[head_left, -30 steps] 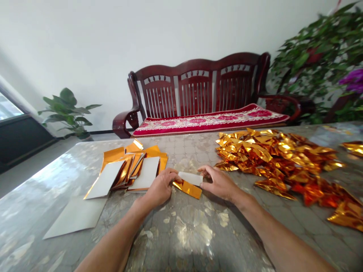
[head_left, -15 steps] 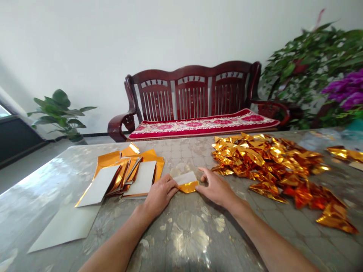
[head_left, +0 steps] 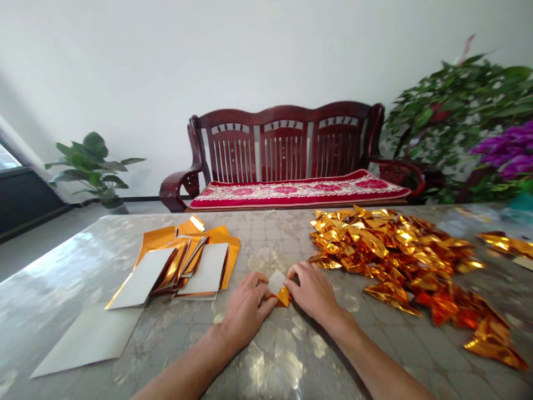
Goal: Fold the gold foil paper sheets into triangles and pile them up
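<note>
Between my hands, on the table, is a small sheet of gold foil paper [head_left: 277, 282], white on one face and partly folded over. My left hand [head_left: 250, 303] grips its left side, thumb and fingers closed on the edge. On the right side my right hand [head_left: 311, 289] pinches the paper between thumb and curled fingers. The fingers cover much of the sheet, so its full shape is hidden. Left of my hands lies a loose stack of gold foil papers [head_left: 204, 269], some white side up. To the right is a heap of folded gold foil pieces [head_left: 387, 255].
A larger pale sheet [head_left: 89, 339] lies at the table's [head_left: 266, 366] left. Clear plastic [head_left: 468, 219] is at the far right. Behind the table stand a wooden bench [head_left: 283, 150] with a red patterned cushion [head_left: 291, 189], and potted plants [head_left: 97, 166] on either side.
My right hand has closed on the paper's right side, and the left grips further over it. Less of the white face shows between them. The view has tilted up slightly.
</note>
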A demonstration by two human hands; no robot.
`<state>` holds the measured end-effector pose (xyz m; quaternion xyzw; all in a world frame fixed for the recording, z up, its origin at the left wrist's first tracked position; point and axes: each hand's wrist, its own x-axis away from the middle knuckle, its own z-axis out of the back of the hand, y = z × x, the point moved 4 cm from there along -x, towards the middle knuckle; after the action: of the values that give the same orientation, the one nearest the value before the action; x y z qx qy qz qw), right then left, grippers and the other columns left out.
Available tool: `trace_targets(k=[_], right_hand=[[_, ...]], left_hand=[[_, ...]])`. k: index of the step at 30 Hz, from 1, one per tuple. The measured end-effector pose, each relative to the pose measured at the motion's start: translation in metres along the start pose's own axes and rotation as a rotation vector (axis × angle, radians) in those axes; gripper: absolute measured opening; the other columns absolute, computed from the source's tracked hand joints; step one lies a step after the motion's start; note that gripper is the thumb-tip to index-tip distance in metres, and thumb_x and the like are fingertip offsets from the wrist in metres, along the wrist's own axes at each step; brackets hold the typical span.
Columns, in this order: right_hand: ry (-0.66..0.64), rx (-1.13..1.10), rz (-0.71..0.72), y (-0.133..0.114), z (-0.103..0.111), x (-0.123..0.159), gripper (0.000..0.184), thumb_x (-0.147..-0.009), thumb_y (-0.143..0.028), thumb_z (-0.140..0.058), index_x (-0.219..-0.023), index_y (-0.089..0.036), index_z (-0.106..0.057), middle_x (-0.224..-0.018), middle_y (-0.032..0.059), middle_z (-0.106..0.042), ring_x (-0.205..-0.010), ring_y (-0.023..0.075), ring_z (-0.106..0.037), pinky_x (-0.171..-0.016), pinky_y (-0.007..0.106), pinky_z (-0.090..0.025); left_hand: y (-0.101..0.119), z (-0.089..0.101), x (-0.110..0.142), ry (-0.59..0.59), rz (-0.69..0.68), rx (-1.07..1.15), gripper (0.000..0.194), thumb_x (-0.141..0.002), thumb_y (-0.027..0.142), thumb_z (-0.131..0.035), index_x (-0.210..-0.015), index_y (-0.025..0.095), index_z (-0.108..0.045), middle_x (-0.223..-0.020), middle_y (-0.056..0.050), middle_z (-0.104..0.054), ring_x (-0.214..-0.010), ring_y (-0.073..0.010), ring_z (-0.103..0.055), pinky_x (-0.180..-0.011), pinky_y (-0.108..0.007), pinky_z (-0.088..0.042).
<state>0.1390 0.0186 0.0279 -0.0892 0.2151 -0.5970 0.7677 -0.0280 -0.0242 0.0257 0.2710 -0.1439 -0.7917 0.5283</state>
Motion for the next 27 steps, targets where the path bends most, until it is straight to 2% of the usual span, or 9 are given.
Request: trace_targets(k=[2, 4, 8, 12, 15, 18, 21, 24, 27], right_hand=[[-0.006, -0.034, -0.002, 0.000, 0.000, 0.000, 0.008, -0.085, -0.029, -0.061, -0.079, -0.023, -0.060, -0.091, 0.0025, -0.067, -0.088, 0.0199, -0.057, -0.074, 0.029, -0.036], [-0.025, -0.093, -0.039, 0.002, 0.001, -0.001, 0.006, -0.084, -0.029, -0.061, -0.084, -0.023, -0.060, -0.091, 0.0023, -0.068, -0.088, 0.0190, -0.059, -0.073, 0.028, -0.036], [-0.098, -0.151, -0.117, 0.012, 0.001, -0.001, 0.022, -0.078, -0.025, -0.064, -0.099, -0.024, -0.060, -0.088, 0.0003, -0.068, -0.085, 0.0184, -0.061, -0.068, 0.027, -0.036], [-0.098, -0.048, -0.055, 0.010, 0.003, 0.002, 0.008, -0.079, -0.028, -0.064, -0.085, -0.024, -0.064, -0.090, 0.0023, -0.067, -0.088, 0.0205, -0.059, -0.070, 0.029, -0.035], [-0.087, -0.011, -0.035, 0.006, 0.004, 0.003, 0.005, -0.078, -0.028, -0.065, -0.077, -0.024, -0.063, -0.089, 0.0024, -0.066, -0.090, 0.0209, -0.058, -0.072, 0.029, -0.035], [-0.067, -0.017, -0.043, 0.005, 0.005, 0.002, 0.005, -0.078, -0.027, -0.064, -0.081, -0.023, -0.063, -0.090, 0.0018, -0.066, -0.090, 0.0200, -0.057, -0.073, 0.028, -0.035], [-0.073, -0.020, -0.061, 0.007, 0.007, 0.001, 0.011, -0.080, -0.031, -0.062, -0.088, -0.023, -0.063, -0.091, 0.0018, -0.067, -0.087, 0.0192, -0.058, -0.073, 0.028, -0.035], [-0.090, 0.008, -0.050, 0.008, 0.008, 0.001, 0.012, -0.079, -0.034, -0.062, -0.083, -0.024, -0.064, -0.089, 0.0026, -0.066, -0.089, 0.0207, -0.058, -0.073, 0.028, -0.035], [-0.093, -0.021, -0.040, 0.008, 0.009, 0.001, 0.009, -0.075, -0.032, -0.065, -0.079, -0.023, -0.064, -0.089, 0.0029, -0.065, -0.091, 0.0213, -0.058, -0.075, 0.028, -0.036]], left_hand=[[-0.002, -0.002, -0.001, 0.007, 0.045, 0.003, 0.012, -0.085, 0.027, -0.062, -0.075, 0.021, -0.062, -0.101, -0.004, -0.061, -0.094, -0.0188, -0.060, -0.085, -0.032, -0.047], [-0.004, -0.003, -0.003, 0.008, 0.073, -0.008, 0.007, -0.083, 0.026, -0.064, -0.088, 0.022, -0.062, -0.105, -0.004, -0.061, -0.098, -0.0203, -0.060, -0.087, -0.033, -0.047], [-0.009, -0.007, -0.005, -0.015, 0.104, -0.018, 0.039, -0.081, 0.025, -0.066, -0.118, 0.023, -0.053, -0.112, -0.006, -0.062, -0.109, -0.0238, -0.058, -0.093, -0.037, -0.046], [-0.009, -0.010, -0.005, -0.039, 0.127, 0.007, 0.052, -0.082, 0.025, -0.064, -0.130, 0.025, -0.046, -0.117, -0.007, -0.062, -0.112, -0.0237, -0.059, -0.094, -0.035, -0.046], [-0.008, -0.008, -0.007, -0.071, 0.207, -0.015, 0.060, -0.081, 0.028, -0.065, -0.136, 0.023, -0.042, -0.114, -0.008, -0.065, -0.106, -0.0241, -0.062, -0.088, -0.032, -0.046], [-0.007, -0.004, -0.010, -0.149, 0.313, -0.053, 0.059, -0.080, 0.035, -0.066, -0.134, 0.021, -0.048, -0.104, -0.007, -0.069, -0.097, -0.0246, -0.065, -0.078, -0.029, -0.043], [-0.005, 0.000, -0.012, -0.206, 0.363, -0.080, 0.044, -0.077, 0.039, -0.067, -0.118, 0.023, -0.060, -0.091, -0.003, -0.070, -0.086, -0.0229, -0.066, -0.065, -0.026, -0.036], [-0.003, 0.002, -0.012, -0.214, 0.355, -0.081, 0.025, -0.076, 0.037, -0.066, -0.097, 0.024, -0.066, -0.077, 0.001, -0.067, -0.073, -0.0183, -0.062, -0.058, -0.025, -0.026], [-0.001, 0.001, -0.010, -0.191, 0.362, -0.054, 0.013, -0.074, 0.031, -0.065, -0.084, 0.023, -0.065, -0.068, 0.004, -0.060, -0.064, -0.0139, -0.054, -0.055, -0.025, -0.021]])
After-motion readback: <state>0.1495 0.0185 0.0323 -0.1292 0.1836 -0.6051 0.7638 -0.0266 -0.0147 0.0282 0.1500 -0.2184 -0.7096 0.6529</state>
